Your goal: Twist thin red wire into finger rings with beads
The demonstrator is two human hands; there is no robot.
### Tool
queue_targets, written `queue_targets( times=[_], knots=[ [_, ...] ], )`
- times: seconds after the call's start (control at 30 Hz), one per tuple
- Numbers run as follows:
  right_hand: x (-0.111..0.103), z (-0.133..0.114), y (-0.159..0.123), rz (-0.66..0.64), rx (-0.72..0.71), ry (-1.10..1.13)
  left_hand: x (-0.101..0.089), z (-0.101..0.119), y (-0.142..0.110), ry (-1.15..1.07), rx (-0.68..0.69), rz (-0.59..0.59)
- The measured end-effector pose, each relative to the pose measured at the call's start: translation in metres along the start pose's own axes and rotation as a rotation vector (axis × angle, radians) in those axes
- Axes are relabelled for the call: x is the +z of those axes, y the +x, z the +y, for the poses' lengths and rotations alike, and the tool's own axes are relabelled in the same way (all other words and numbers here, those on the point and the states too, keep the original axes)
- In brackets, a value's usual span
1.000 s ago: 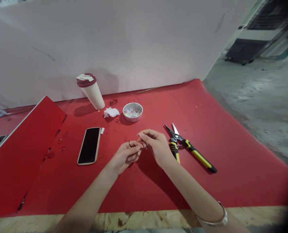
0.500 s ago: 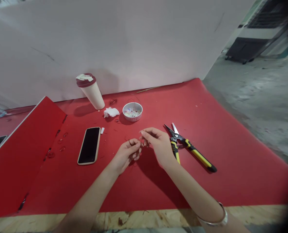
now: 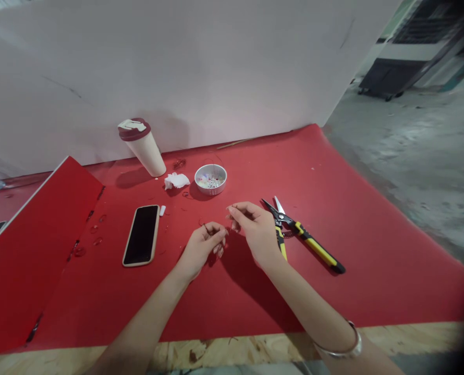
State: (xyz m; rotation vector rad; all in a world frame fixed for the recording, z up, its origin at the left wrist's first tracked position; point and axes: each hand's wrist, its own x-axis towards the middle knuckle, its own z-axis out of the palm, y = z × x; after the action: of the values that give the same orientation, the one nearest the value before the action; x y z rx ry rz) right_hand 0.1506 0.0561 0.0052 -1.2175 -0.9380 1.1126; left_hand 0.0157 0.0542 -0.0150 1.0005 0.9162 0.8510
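My left hand (image 3: 201, 247) is curled shut around a fine dark wire (image 3: 207, 228), with the fingertips at the wire's short end. My right hand (image 3: 256, 227) pinches something very thin between thumb and forefinger, probably the same wire, though it is hard to see. A small gap separates the hands. To the right of my right hand lie yellow-and-black handled shears (image 3: 304, 234), open and not touched. A white bowl of small beads (image 3: 210, 179) stands ahead of my hands, apart from them.
A phone in a tan case (image 3: 141, 235) lies left of my hands on the red mat (image 3: 357, 271). Farther back stand a cream-and-maroon tumbler (image 3: 142, 148) and crumpled tissue (image 3: 176, 180). A raised red panel (image 3: 40, 250) is at left; the mat ends at the right.
My hands have drawn slightly apart, with the right hand moving up and to the right. The whole view has shifted a little.
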Motion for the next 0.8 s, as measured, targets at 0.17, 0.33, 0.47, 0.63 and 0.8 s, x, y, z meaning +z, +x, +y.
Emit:
queue_targets(
  times=[0.17,0.33,0.47,0.63,0.8],
  knots=[
    [-0.004,-0.001,0.006,0.048,-0.041,0.005,0.0,0.002,-0.002,0.049,-0.024,-0.056],
    [-0.012,0.005,0.019,0.105,0.004,0.17,-0.004,0.005,-0.004,0.125,-0.097,-0.212],
    [-0.012,0.007,0.021,0.094,0.043,0.192,-0.007,0.007,-0.005,0.064,-0.144,-0.277],
    [-0.01,0.008,0.019,0.08,0.074,0.227,-0.006,0.01,-0.006,0.013,-0.198,-0.328],
    [-0.01,0.006,0.018,0.067,0.075,0.244,-0.006,0.009,-0.005,0.019,-0.217,-0.361]
  ],
)
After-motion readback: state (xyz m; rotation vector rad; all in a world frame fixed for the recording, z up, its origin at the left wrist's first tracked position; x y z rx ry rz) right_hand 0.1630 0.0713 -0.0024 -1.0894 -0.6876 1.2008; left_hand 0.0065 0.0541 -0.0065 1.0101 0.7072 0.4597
